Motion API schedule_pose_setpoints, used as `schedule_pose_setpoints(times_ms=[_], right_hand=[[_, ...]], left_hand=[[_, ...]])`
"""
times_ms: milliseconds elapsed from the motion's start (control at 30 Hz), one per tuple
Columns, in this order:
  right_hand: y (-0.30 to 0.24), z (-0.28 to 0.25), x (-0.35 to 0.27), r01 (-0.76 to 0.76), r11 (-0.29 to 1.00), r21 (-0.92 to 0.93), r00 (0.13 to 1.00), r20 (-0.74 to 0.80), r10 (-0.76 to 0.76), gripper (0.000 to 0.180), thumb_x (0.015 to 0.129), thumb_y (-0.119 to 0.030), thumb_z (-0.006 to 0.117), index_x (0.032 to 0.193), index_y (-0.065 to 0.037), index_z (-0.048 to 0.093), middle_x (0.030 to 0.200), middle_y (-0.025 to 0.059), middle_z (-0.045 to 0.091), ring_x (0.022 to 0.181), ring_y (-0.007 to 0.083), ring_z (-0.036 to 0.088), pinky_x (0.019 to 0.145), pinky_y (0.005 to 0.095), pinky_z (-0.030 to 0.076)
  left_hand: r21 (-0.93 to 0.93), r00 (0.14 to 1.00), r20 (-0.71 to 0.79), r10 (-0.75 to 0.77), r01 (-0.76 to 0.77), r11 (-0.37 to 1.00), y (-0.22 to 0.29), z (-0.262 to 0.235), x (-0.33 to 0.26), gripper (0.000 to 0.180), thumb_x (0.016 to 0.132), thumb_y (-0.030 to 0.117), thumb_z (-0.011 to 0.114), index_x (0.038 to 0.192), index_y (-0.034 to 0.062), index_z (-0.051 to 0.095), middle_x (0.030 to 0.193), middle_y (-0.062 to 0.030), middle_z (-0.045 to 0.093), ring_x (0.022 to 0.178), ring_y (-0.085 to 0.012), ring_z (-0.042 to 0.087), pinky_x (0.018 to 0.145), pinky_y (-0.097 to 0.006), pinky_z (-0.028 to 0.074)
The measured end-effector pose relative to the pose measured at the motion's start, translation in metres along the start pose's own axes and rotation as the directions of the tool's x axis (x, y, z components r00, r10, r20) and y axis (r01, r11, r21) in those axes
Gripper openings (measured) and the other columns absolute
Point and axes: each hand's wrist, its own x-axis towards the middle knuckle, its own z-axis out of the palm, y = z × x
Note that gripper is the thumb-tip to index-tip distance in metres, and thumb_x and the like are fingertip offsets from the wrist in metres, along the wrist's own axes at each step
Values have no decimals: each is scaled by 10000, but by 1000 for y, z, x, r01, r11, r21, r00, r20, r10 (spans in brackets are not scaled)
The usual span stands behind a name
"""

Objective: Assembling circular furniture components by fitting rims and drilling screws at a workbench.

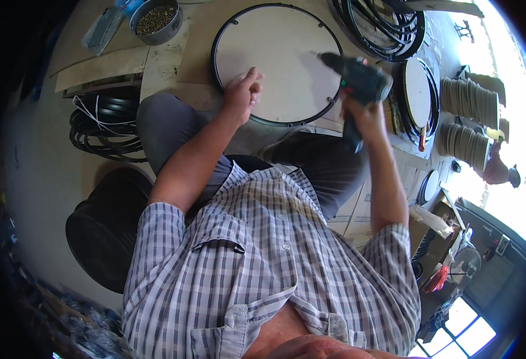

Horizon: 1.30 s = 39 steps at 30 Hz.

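Observation:
My right hand (363,115) is wrapped round the grip of a dark green and black cordless drill (364,81), held above the right side of a round board. Its bit points left over the board. That round, pale board (281,48) has a black rim with small tabs along its inner side and lies flat in front of me. Over the board's near left edge is my left hand (244,93), its fingers curled together. Whatever it may pinch is too small to make out.
A metal bowl of small brass-coloured screws (155,23) stands at the far left, beside a clear plastic container (103,30). Coiled black strips (104,128) lie left of my knee. Black hoops (415,36) and stacked round boards (469,102) are on the right.

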Motion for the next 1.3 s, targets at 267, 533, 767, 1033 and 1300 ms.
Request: schedule_pose_setpoints(times_ms=[267,533,767,1033,1300], right_hand=[[-17,-55,136,-217,940,-262,976,-54,210,223,835,-206,798,888,-36,663,688,49,635,544,174,619,528,321,510],[-30,-64,143,-233,902,-364,972,-63,225,224,833,-200,798,889,-36,656,680,43,618,543,169,606,523,324,507],[-44,-75,151,-196,896,-399,978,-12,209,215,835,-203,792,893,-47,657,678,43,613,542,164,600,533,327,517],[-69,-74,179,-223,731,-645,941,52,333,190,796,-192,758,839,-25,676,692,57,636,567,178,639,543,339,554],[-68,-69,197,-134,689,-712,943,122,310,143,773,-165,733,778,-32,681,663,65,638,540,198,645,552,341,569]], left_hand=[[-17,999,-42,22,-23,1000,-4,7,-2,242,1019,291,594,1016,49,602,712,-32,600,490,-64,434,447,-226,306],[7,998,15,56,-56,998,-6,18,-17,186,1000,280,616,989,95,624,713,13,608,529,-37,452,480,-211,306],[50,996,6,93,-93,994,-9,26,-21,159,978,253,643,948,99,620,723,11,610,520,-39,441,470,-214,299],[54,994,-6,113,-112,992,-9,21,-22,115,963,185,639,909,88,606,693,-13,621,502,-42,459,454,-211,326],[63,993,22,117,-118,991,-9,17,-19,89,974,181,630,961,93,627,751,-6,635,551,-41,477,488,-202,324]])
